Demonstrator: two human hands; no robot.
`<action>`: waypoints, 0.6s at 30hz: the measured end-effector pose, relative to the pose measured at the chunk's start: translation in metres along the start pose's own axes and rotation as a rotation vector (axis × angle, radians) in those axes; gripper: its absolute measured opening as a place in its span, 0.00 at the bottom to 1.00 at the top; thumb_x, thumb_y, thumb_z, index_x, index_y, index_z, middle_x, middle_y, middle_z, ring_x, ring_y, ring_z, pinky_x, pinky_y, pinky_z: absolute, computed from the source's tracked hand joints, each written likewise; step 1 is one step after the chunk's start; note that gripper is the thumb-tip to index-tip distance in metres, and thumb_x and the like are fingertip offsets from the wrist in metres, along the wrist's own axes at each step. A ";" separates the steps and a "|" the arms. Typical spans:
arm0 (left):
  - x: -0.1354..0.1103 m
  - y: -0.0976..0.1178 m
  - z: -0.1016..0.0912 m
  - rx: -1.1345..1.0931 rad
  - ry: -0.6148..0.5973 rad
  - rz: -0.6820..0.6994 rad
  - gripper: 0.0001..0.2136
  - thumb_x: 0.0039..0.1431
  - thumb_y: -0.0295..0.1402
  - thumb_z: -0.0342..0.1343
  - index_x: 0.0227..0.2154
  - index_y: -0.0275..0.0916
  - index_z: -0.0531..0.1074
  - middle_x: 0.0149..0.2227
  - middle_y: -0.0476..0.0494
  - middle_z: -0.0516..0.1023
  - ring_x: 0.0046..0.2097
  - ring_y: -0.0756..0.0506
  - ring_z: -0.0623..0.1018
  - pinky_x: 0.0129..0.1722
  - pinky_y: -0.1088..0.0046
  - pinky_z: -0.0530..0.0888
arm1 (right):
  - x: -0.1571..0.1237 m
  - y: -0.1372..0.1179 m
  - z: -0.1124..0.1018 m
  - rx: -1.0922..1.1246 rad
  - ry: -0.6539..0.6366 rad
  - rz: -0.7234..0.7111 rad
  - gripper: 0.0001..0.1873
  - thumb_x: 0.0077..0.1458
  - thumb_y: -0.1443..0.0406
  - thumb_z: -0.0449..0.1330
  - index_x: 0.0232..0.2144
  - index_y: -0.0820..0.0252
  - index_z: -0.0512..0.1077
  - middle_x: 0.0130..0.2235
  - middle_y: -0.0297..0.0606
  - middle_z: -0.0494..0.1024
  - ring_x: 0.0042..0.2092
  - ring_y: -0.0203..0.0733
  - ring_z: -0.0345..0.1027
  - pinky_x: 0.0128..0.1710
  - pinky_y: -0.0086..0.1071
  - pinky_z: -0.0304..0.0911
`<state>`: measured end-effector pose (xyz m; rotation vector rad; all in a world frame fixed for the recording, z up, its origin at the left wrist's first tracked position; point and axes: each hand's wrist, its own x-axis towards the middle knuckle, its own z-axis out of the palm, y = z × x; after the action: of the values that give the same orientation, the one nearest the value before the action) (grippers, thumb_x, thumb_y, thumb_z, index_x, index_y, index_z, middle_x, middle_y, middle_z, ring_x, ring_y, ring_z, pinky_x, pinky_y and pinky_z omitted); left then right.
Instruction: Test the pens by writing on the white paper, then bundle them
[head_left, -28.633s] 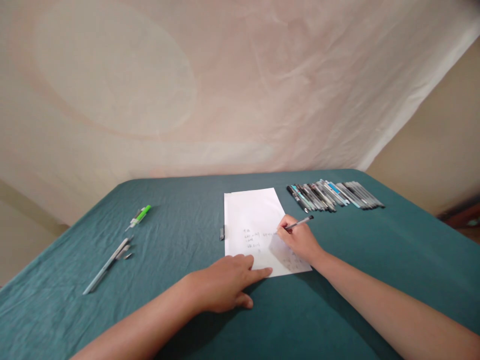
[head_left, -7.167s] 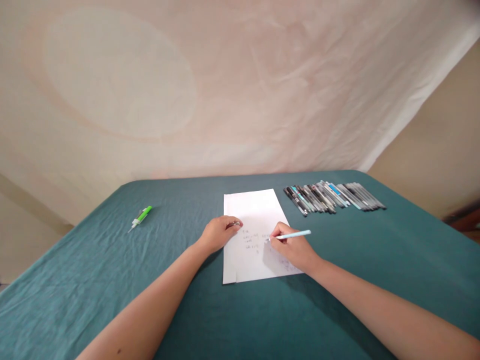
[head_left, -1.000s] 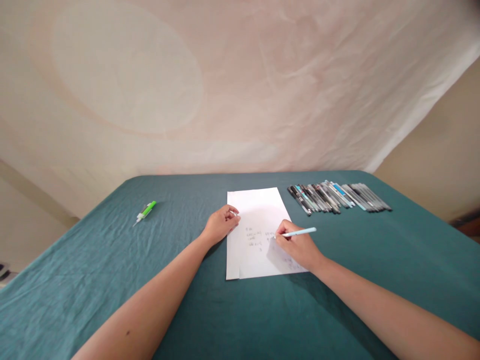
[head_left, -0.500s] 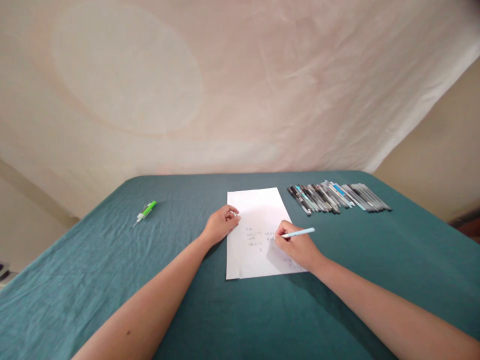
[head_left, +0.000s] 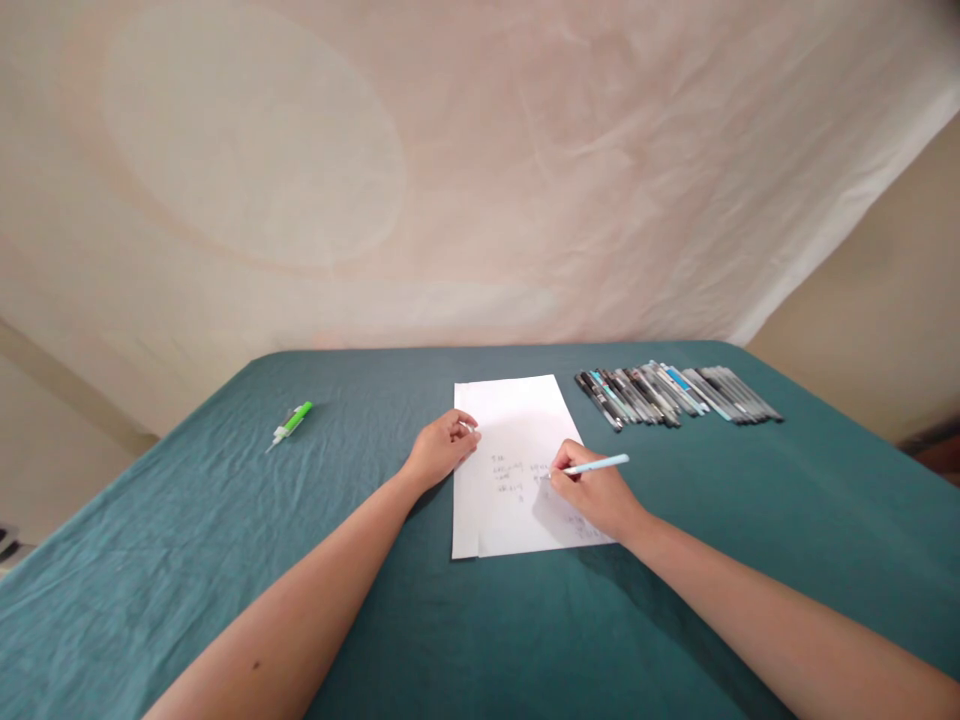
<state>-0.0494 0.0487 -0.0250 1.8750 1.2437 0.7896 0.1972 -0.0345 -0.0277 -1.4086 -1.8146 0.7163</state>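
Note:
A light blue pen [head_left: 598, 465] is pinched in my right hand [head_left: 596, 490], tilted, with its tip down at the paper. That hand rests on the right part of a white sheet of paper [head_left: 514, 405], which bears several short lines of handwriting. At the sheet's left edge lies my left hand [head_left: 439, 447], fingers curled. A small white piece [head_left: 468, 427] shows between its thumb and fingers; its exact kind cannot be made out.
Several pens [head_left: 675, 393], black, grey and blue, lie side by side at the back right. On the left rests a green and white pen-like item [head_left: 292, 423] with a thin tip. A teal cloth [head_left: 405, 620] covers the table, and a pale curtain [head_left: 480, 180] hangs behind.
The top end of the light blue pen has shifted very slightly to the left and down. My left hand and the paper stay in place.

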 end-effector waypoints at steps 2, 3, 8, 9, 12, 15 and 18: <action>0.000 0.000 0.000 0.001 0.002 0.004 0.10 0.55 0.38 0.52 0.38 0.40 0.67 0.26 0.52 0.74 0.23 0.52 0.71 0.24 0.78 0.65 | 0.000 -0.001 0.000 -0.001 0.003 -0.003 0.04 0.49 0.69 0.53 0.24 0.58 0.62 0.23 0.29 0.67 0.27 0.34 0.60 0.27 0.28 0.54; 0.000 0.000 0.000 0.001 0.004 0.005 0.10 0.55 0.38 0.52 0.38 0.40 0.67 0.26 0.52 0.74 0.23 0.52 0.71 0.24 0.78 0.65 | 0.000 -0.001 0.000 0.000 0.004 -0.007 0.04 0.49 0.69 0.53 0.24 0.58 0.62 0.23 0.29 0.67 0.27 0.34 0.60 0.27 0.28 0.54; 0.001 -0.002 0.000 -0.018 -0.004 0.003 0.10 0.54 0.38 0.53 0.38 0.39 0.67 0.26 0.51 0.74 0.23 0.52 0.71 0.23 0.78 0.65 | 0.000 -0.002 -0.001 0.014 -0.033 -0.037 0.03 0.49 0.69 0.54 0.25 0.58 0.62 0.23 0.29 0.66 0.26 0.34 0.60 0.26 0.28 0.54; 0.002 -0.002 0.000 -0.026 -0.007 0.000 0.10 0.54 0.38 0.53 0.38 0.39 0.67 0.26 0.51 0.74 0.23 0.52 0.71 0.23 0.78 0.65 | 0.000 -0.002 -0.001 0.010 -0.029 -0.039 0.03 0.48 0.69 0.54 0.24 0.58 0.62 0.23 0.29 0.66 0.26 0.34 0.60 0.27 0.28 0.54; 0.002 -0.003 0.001 -0.042 -0.011 -0.008 0.10 0.54 0.38 0.53 0.38 0.40 0.67 0.26 0.51 0.74 0.23 0.52 0.71 0.22 0.78 0.65 | 0.000 -0.001 -0.001 0.001 -0.003 -0.033 0.04 0.48 0.69 0.54 0.24 0.59 0.62 0.23 0.29 0.66 0.26 0.34 0.60 0.27 0.28 0.53; 0.002 -0.002 0.000 -0.036 -0.008 -0.006 0.10 0.54 0.38 0.53 0.38 0.40 0.67 0.26 0.51 0.74 0.23 0.52 0.71 0.23 0.78 0.65 | 0.000 -0.001 -0.001 0.002 0.006 -0.030 0.03 0.48 0.69 0.53 0.24 0.59 0.62 0.23 0.29 0.66 0.26 0.34 0.60 0.27 0.28 0.53; 0.001 0.000 0.000 -0.041 -0.008 -0.006 0.10 0.54 0.38 0.53 0.37 0.40 0.67 0.26 0.51 0.74 0.23 0.52 0.71 0.23 0.78 0.65 | 0.000 -0.002 -0.001 0.008 0.004 -0.030 0.03 0.48 0.70 0.54 0.24 0.59 0.63 0.23 0.28 0.66 0.26 0.34 0.60 0.27 0.28 0.53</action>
<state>-0.0487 0.0493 -0.0246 1.8393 1.2193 0.7973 0.1966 -0.0347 -0.0252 -1.3736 -1.8241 0.7039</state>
